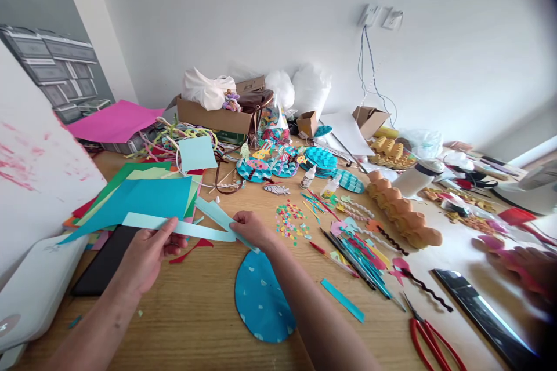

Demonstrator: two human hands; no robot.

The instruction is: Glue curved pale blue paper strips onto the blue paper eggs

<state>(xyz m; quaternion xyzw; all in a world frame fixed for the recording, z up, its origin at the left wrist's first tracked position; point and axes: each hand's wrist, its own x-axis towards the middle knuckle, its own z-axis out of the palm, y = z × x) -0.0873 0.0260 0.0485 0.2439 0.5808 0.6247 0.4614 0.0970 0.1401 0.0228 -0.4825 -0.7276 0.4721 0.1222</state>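
Spanning the gap between the two hands, a long pale blue strip (pixel 202 232) of what looks like paper is held above the surface (pixel 195 301); it should prove light and thin, springy along its length yet quick to crease, and likely to tear if tugged sideways; a flat, gentle pinch near each end would suit it best. The left hand (pixel 150 254) has its fingers closed on this strip near its middle, thumb on top; the fingers of the right hand (pixel 253 230) grip a second pale strip (pixel 215 213), just where the first one ends; the overlap there hides whether the two are joined, so that cannot be told. Below the right hand lies a blue disc (pixel 256 294), dotted with small pale scraps (pixel 247 287); behind the left hand spreads a teal sheet (pixel 152 197), broader and floppier by its look; farther right rest a narrow teal strip (pixel 342 300) and red-handled scissors (pixel 421 320).
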